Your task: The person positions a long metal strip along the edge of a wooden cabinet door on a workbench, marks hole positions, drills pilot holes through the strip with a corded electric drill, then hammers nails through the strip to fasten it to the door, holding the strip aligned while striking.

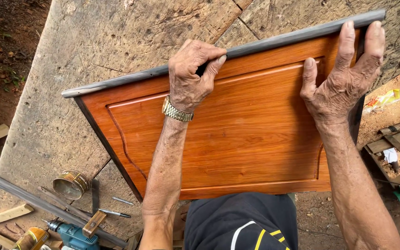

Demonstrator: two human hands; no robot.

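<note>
Two hands seat the grey edge strip (pixel 274 42) on the orange door panel (pixel 237 139): your left hand (pixel 190 76) pinches it shut, your right hand (pixel 343 78), fingers spread, presses; keep the strip aligned under both fingertips.

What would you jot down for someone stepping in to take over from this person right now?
Left hand: fingers pinch the grey edge strip against the top edge of the orange wooden panel, mid-length.
Right hand: palm on the panel's right end, fingers pressing the strip near the corner.
Panel lies on the worn workbench.
Done: strip sits along the whole top edge; a dark strip shows on the left edge too.
Left: cannot tell whether the strip is fixed.
Nearby: open tin, blue drill, spare strip.
</note>
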